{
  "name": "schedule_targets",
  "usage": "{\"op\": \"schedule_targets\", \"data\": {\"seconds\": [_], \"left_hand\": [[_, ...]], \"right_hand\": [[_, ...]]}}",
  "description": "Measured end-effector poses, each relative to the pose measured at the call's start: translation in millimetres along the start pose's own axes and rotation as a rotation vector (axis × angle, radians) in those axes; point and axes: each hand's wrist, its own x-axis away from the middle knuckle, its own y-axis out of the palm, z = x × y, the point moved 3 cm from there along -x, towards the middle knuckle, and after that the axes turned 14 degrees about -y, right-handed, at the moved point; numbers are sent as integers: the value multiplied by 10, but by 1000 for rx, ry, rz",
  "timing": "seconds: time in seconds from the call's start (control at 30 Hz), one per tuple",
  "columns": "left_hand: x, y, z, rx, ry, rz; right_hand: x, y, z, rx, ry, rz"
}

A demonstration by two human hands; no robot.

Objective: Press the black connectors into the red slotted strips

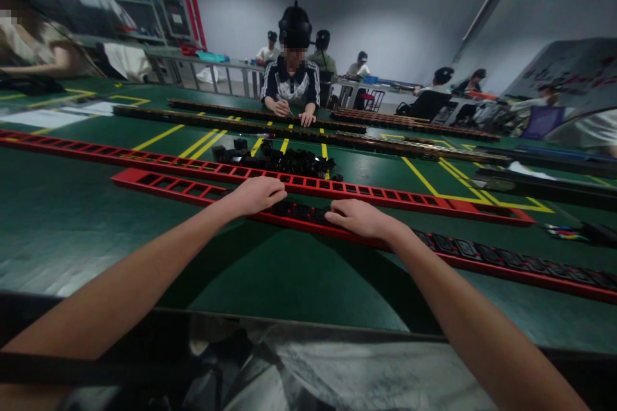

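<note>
Nearest me lies a long red slotted rail [149, 185], slanting across the table. Its left openings show bare, while black square socket-like modules [465, 248] fill it from the middle to the right. My left hand [260, 194] rests over the rail where the modules begin, fingers curled down; its fingertips and anything in them are hidden. Farther right, my right hand [357, 216] is closed at the rail, its bent fingers against the modules and near edge. A few modules [302, 210] show between the hands. Just behind runs a second red rail [385, 194] with bare openings.
A heap of loose black modules [294, 162] lies beyond the rails on the green table [299, 270]. Long dark strips [202, 119] lie farther back. Opposite, a person [292, 83] works with both hands. Wires [562, 231] lie at right, and paper sheets [48, 117] at left.
</note>
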Motion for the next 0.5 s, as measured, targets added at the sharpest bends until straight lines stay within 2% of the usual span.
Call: {"op": "schedule_targets", "data": {"seconds": [0.23, 0.5], "left_hand": [[5, 6, 8, 6, 9, -27], [18, 0, 11, -21, -44, -71]], "right_hand": [[-6, 19, 23, -1, -4, 12], [-10, 21, 27, -8, 4, 7]]}}
